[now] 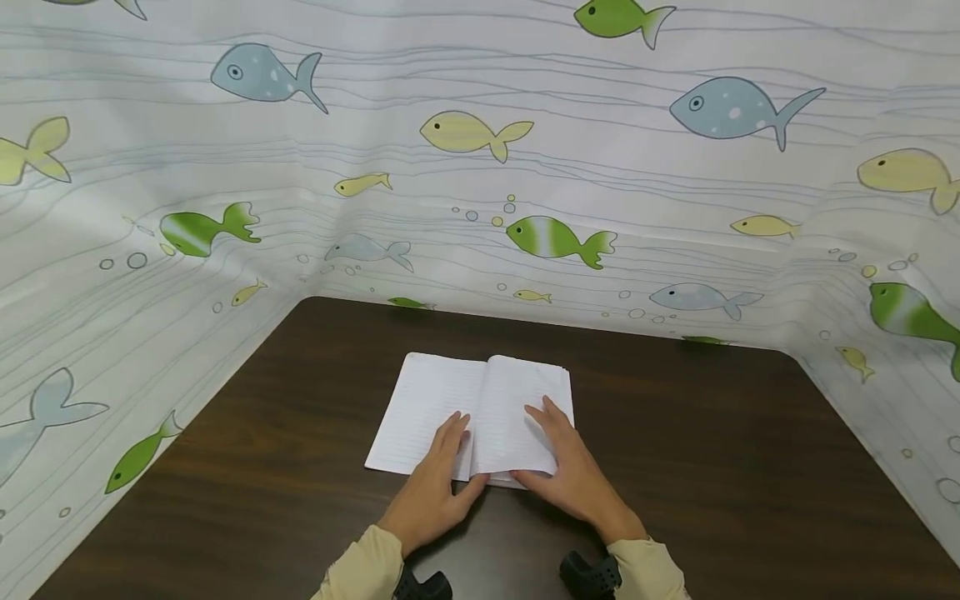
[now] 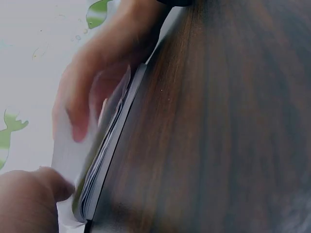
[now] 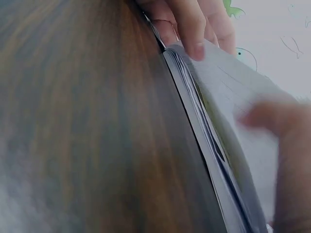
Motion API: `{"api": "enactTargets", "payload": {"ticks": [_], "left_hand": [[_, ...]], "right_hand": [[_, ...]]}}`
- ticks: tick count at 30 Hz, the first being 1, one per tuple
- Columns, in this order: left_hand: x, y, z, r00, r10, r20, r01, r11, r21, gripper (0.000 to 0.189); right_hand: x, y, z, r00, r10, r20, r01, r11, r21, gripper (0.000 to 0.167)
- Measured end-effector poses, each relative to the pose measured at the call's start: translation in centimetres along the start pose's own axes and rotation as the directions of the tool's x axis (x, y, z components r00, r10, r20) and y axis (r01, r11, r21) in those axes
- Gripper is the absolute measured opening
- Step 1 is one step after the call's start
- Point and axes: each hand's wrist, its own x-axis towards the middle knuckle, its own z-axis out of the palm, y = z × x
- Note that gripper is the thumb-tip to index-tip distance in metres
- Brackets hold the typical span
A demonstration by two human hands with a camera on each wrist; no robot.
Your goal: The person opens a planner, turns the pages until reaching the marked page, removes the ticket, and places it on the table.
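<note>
An open notebook with white lined pages lies on the dark wooden table. My left hand rests at the lower middle, its fingers over the left page and its thumb close to the bottom edge by the fold. On the right page, my right hand has its fingers spread, with the thumb at the lower edge. That page's lower edge stands slightly off the sheets beneath. The left wrist view shows the left thumb beside the page edges. In the right wrist view the right thumb is blurred above the page.
The brown table extends around the notebook on all sides. A white sheet printed with fish stands along its back and sides. Dark bands sit at both wrists, next to pale yellow sleeves.
</note>
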Motion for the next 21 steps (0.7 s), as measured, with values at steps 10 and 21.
{"api": "enactTargets", "payload": {"ticks": [10, 21], "left_hand": [[-0.1, 0.2, 0.0, 0.999, -0.010, -0.050, 0.011, 1.000, 0.017, 0.080], [0.6, -0.8, -0.2, 0.888, 0.221, -0.404, -0.028, 0.901, 0.432, 0.085]], "right_hand": [[0.2, 0.9, -0.2, 0.991, 0.108, -0.076, -0.111, 0.993, -0.042, 0.085], [0.4, 0.5, -0.1, 0.984, 0.177, -0.034, -0.179, 0.981, -0.078, 0.087]]}}
